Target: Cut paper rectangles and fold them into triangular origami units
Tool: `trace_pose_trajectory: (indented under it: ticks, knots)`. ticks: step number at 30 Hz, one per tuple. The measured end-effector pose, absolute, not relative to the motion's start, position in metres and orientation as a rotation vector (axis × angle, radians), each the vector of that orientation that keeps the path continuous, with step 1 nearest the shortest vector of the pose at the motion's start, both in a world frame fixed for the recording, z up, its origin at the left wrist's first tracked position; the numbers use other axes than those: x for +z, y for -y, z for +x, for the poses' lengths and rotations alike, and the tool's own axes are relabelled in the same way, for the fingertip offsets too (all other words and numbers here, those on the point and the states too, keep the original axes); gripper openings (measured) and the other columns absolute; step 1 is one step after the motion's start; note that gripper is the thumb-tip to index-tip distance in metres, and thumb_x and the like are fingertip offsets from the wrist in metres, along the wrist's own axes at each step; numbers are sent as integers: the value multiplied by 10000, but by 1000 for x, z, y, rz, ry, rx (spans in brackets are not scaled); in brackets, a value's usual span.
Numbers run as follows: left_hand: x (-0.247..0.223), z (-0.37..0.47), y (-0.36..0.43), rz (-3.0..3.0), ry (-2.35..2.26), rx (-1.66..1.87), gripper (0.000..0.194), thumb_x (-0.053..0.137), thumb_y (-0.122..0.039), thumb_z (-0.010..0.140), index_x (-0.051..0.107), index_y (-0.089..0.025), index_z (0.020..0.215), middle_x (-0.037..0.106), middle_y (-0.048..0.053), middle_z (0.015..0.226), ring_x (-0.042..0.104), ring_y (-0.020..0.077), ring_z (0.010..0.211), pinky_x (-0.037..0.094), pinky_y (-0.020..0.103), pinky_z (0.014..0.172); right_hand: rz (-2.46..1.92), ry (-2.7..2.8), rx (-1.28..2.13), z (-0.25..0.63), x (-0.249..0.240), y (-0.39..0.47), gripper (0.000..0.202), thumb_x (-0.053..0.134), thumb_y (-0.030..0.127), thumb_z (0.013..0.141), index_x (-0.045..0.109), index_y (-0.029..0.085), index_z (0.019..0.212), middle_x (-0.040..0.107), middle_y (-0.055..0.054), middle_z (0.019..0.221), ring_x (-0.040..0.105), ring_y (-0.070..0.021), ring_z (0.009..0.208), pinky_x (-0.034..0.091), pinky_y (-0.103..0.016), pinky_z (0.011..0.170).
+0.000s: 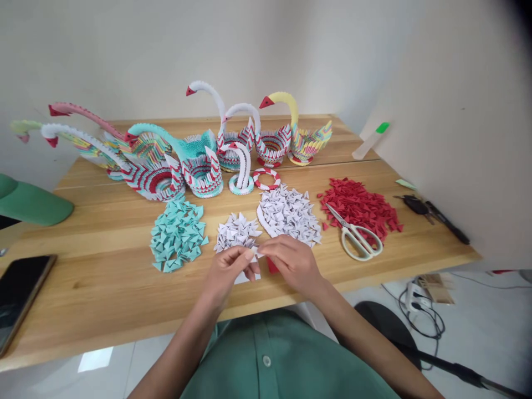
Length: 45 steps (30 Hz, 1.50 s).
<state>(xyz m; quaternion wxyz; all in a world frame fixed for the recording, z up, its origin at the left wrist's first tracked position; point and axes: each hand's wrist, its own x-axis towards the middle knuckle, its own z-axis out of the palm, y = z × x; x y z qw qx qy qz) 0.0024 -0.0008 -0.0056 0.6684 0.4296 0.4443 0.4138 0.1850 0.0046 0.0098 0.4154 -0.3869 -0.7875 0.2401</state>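
Pale wall (145, 55) backs a wooden table (103, 299). Teal paper pieces (177, 235) lie left of the hands. The left hand (228, 269) pinches a small white paper piece (255, 252) between thumb and fingers, before a white pile (236, 228); the right hand (294, 263), fingertips closed, grips its right side. Aligned edges and firm, even pressure should keep creases crisp. Farther right, scissors (351, 227) overlap red pieces (359, 202).
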Motion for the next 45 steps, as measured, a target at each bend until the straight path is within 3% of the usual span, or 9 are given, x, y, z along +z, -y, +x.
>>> trace_pose_trajectory:
  ticks: [4,11,16,20,25,29,37,45]
  knots:
    - [-1,5,-2,884,-931,922,292,736,-423,748,637,-155,688,649,9,588,563,121,519,432,253,581,-1103,1846,782,182,9,0,246,503,206,935,728,279,1004,743,-41,944,670,-193,860,521,-349,793]
    - [-1,9,0,876,-925,1013,278,706,-392,783,617,-160,659,615,-7,574,536,109,532,427,245,592,-1191,1429,1365,179,6,5,239,614,412,862,705,197,916,662,-11,706,591,-140,613,474,-264,593]
    - [0,12,2,1026,-1035,984,246,682,-371,787,629,-164,665,647,3,601,561,123,546,449,254,599,-1288,1480,1169,175,10,5,196,607,336,845,628,195,712,558,25,588,480,-114,531,382,-238,518]
    - [3,12,1,1113,-1069,924,244,683,-368,772,629,-162,653,652,11,592,578,137,566,450,257,603,-1327,1614,1050,176,14,5,179,587,250,836,603,196,666,570,24,602,479,-116,561,380,-235,543]
    - [1,11,2,1044,-985,979,262,660,-359,808,632,-169,631,647,4,585,566,130,558,455,258,607,-1149,1304,1482,177,6,6,271,566,421,900,653,190,788,647,-6,710,549,-113,575,443,-246,566]
    - [-3,12,2,965,-895,1008,256,656,-333,834,635,-168,640,634,-5,579,556,122,563,450,253,610,-1036,983,1685,171,-3,8,318,697,491,803,668,174,801,646,0,679,567,-102,560,449,-234,548]
    - [2,17,2,986,-897,1002,262,667,-341,824,648,-158,636,649,14,584,567,131,563,460,258,592,-1008,884,1689,170,-8,6,302,779,444,739,669,163,728,622,23,597,538,-83,515,399,-212,515]
    - [6,19,2,1071,-954,1000,288,668,-383,801,630,-159,624,627,-1,568,550,121,553,449,242,585,-1039,1062,1622,176,-4,6,265,740,401,786,638,159,748,635,9,609,497,-93,535,368,-223,539]
